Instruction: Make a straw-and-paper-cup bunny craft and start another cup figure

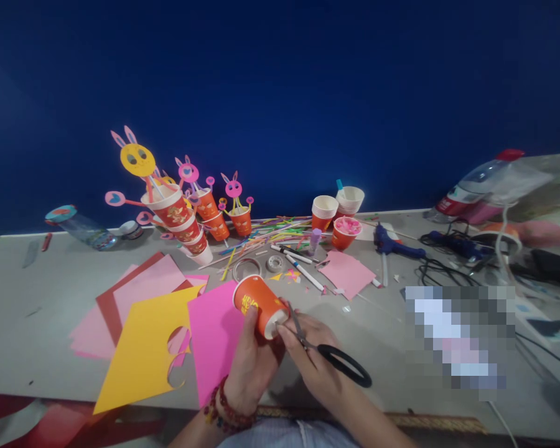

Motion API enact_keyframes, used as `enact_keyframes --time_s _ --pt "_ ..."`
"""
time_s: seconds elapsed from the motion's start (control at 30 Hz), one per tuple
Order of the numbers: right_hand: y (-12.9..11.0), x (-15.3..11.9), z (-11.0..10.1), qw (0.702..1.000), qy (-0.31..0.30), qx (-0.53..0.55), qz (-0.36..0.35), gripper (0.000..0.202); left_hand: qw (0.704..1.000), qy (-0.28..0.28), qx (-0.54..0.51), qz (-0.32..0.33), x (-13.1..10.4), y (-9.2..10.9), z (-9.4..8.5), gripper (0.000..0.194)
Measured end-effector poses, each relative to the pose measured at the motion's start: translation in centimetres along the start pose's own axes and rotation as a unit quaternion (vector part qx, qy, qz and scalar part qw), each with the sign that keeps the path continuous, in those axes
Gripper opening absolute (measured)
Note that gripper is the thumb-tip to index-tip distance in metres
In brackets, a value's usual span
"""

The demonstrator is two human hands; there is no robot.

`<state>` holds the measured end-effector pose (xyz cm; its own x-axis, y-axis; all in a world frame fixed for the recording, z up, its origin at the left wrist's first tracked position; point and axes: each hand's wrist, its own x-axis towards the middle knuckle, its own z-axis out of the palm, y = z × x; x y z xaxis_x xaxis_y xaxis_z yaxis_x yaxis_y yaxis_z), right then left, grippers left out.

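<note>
An orange paper cup (pixel 256 301) with yellow lettering lies tilted in my left hand (pixel 256 348), its white base turned toward my right hand. My left fingers wrap round its side. In my right hand (pixel 315 348) is a pair of scissors (pixel 343 364) with black handles, the loops sticking out to the right. The scissors' blades point up beside the cup's base, and my right fingertips touch that base. Whether the base is pierced I cannot tell. Beneath the cup and my left hand lies a bright pink paper sheet (pixel 214 330).
To the left lie a yellow sheet (pixel 137 339) with round cut-outs and pink sheets (pixel 144 286). Behind stand cups with paper rabbits (pixel 168 208), coloured sticks (pixel 280 233), stacked cups (pixel 324 211) and a tape roll (pixel 275 264). A blue glue gun (pixel 394 242) and cables lie right.
</note>
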<state>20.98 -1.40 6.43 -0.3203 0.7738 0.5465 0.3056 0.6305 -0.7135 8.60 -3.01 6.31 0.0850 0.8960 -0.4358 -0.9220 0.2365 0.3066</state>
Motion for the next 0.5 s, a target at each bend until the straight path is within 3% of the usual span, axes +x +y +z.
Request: enact_keyframes --time_s 0.13,0.27,0.5 --pt "-0.11 -0.07 -0.34 0.999 -0.05 0.01 -0.004 0.029 1.0 0.016 0.014 -0.005 -0.1 0.11 0.11 0.034" --pt "-0.33 -0.1 -0.69 0.997 -0.062 -0.039 -0.025 0.03 0.999 0.023 0.027 0.004 -0.34 -0.01 0.01 0.036" --pt "0.04 0.59 -0.94 0.984 -0.072 -0.09 -0.133 0.024 0.996 0.056 0.065 0.009 -0.33 0.47 -0.32 0.042"
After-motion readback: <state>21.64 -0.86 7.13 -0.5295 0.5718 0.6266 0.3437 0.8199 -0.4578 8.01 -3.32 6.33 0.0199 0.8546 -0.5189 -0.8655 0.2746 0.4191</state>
